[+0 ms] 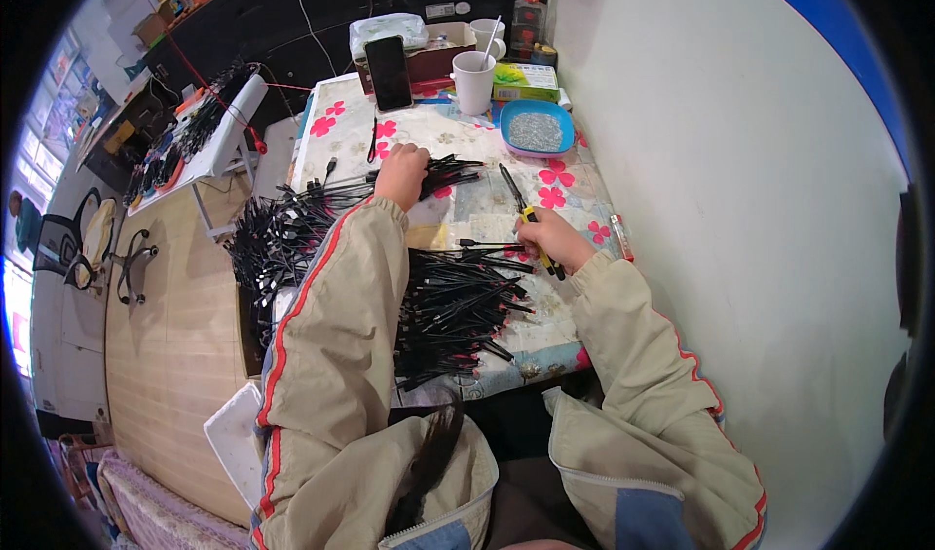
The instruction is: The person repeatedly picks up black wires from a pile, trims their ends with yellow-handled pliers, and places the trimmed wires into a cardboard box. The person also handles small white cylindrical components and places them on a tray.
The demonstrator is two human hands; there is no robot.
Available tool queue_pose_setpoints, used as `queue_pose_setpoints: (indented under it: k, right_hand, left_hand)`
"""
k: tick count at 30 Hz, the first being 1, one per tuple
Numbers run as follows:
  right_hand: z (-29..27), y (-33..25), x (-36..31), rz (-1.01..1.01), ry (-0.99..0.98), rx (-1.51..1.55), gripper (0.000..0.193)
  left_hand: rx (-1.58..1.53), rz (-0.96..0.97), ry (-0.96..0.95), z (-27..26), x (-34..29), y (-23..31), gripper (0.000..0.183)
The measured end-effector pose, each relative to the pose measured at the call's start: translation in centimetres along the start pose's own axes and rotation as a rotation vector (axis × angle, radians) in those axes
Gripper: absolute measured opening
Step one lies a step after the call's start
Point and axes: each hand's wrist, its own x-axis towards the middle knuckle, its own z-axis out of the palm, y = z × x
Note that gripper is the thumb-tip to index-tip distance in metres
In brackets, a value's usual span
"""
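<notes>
My left hand [402, 175] is curled over a small bunch of black cables [450, 173] on the table, its fingertips partly hidden. My right hand [560, 240] grips pliers [528, 211] with yellow-and-black handles, their long dark jaws pointing away from me. One short black cable [487, 245] lies beside the right hand. A thick pile of cut black cables [458, 306] with reddish wire ends spreads between my forearms. To the left, more black cables [282, 238] with metal plugs are heaped at the table's edge.
A blue bowl [537, 129] of small silvery pieces stands beyond the right hand. Behind are a white cup [473, 82], an upright phone [389, 73] and a green box [526, 80]. A white wall [740, 209] rises close on the right. A lighter [621, 237] lies beside it.
</notes>
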Motion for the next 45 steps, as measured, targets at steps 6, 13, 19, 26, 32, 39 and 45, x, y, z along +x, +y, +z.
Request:
queue_pose_setpoints:
  k: [6,13,19,26,32,39,45]
  right_hand:
    - [0.9,-1.4,-0.3,0.008,-0.041,0.061,0.02]
    - [3.7,-3.4,-0.5,-0.042,-0.096,0.246,0.017]
    - [4.2,-3.2,-0.8,-0.03,-0.142,0.108,0.018]
    - [4.5,-2.7,-0.4,-0.099,-0.03,-0.136,0.01]
    - [4.1,-2.8,-1.2,-0.043,-0.1,-0.014,0.009]
    - [4.0,-2.8,-1.3,-0.175,-0.093,-0.144,0.01]
    - [3.5,-2.1,-1.0,-0.215,-0.076,-0.267,0.009]
  left_hand:
    - [-0.373,-0.12,0.206,-2.7,-1.0,3.3,0.007]
    - [-0.492,-0.111,0.337,-4.4,-3.4,9.4,0.012]
    - [-0.383,-0.042,0.416,-4.3,-4.4,10.8,0.01]
    - [-0.372,0.015,0.42,-4.1,-4.8,10.8,0.009]
    - [-0.432,0.004,0.393,-4.0,-5.1,10.6,0.013]
    - [-0.536,-0.02,0.35,-4.0,-5.4,10.7,0.011]
    - [-0.474,0.045,0.252,-4.8,-5.3,10.7,0.012]
